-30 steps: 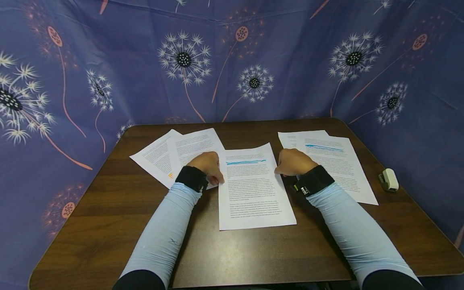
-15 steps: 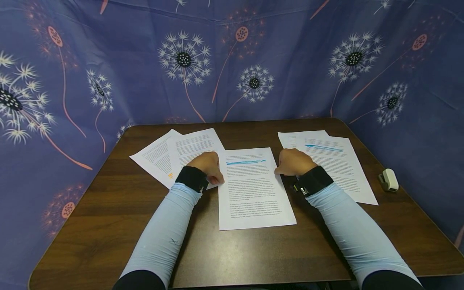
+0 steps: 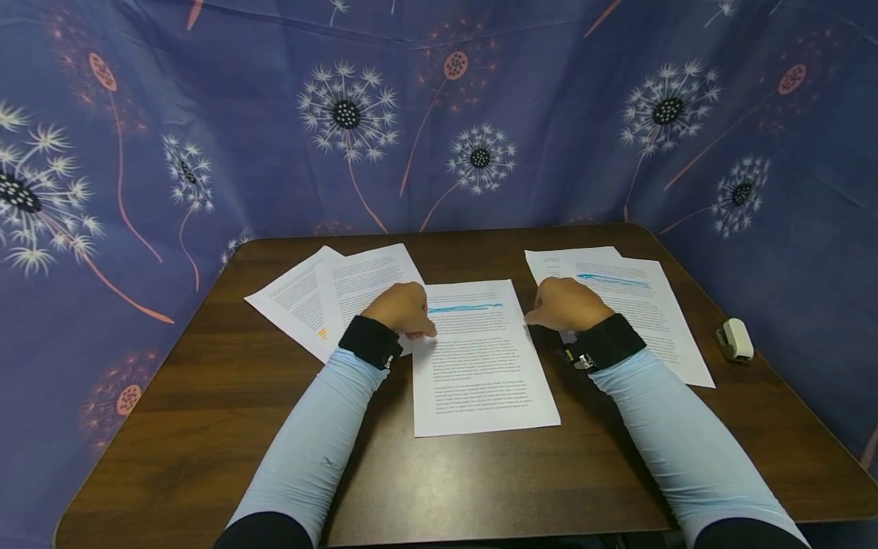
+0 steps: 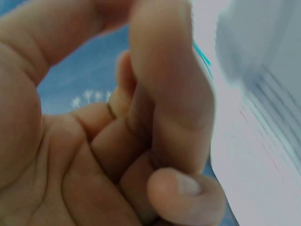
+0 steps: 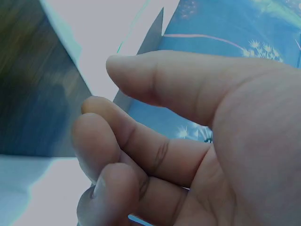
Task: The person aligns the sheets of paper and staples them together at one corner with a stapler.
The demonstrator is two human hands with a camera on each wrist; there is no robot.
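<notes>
A white printed sheet of paper (image 3: pixel 483 374) with a blue highlighted line lies flat at mid-table. My left hand (image 3: pixel 399 309) is over its upper left edge, its fingertips above the page. In the left wrist view the fingers (image 4: pixel 181 94) curl loosely beside the bright paper (image 4: pixel 244 165), and nothing shows between them. My right hand (image 3: pixel 569 305) is at the sheet's right edge. In the right wrist view its thumb and bent fingers (image 5: pixel 117 127) stand apart, with paper (image 5: pixel 89 28) behind them; whether a fingertip touches the edge I cannot tell.
Two overlapping sheets (image 3: pixel 291 301) lie at the left, one with a small orange mark. Another overlapping pair (image 3: pixel 652 320), the top one highlighted blue, lies at the right. A white stapler-like object (image 3: pixel 737 339) sits on the table's (image 3: pixel 206 442) right edge.
The central sheet's top right corner, raised a second ago, has gone down flat. Both hands have shifted slightly right and loosened from the sheet's edges, while the sheet stays in place.
</notes>
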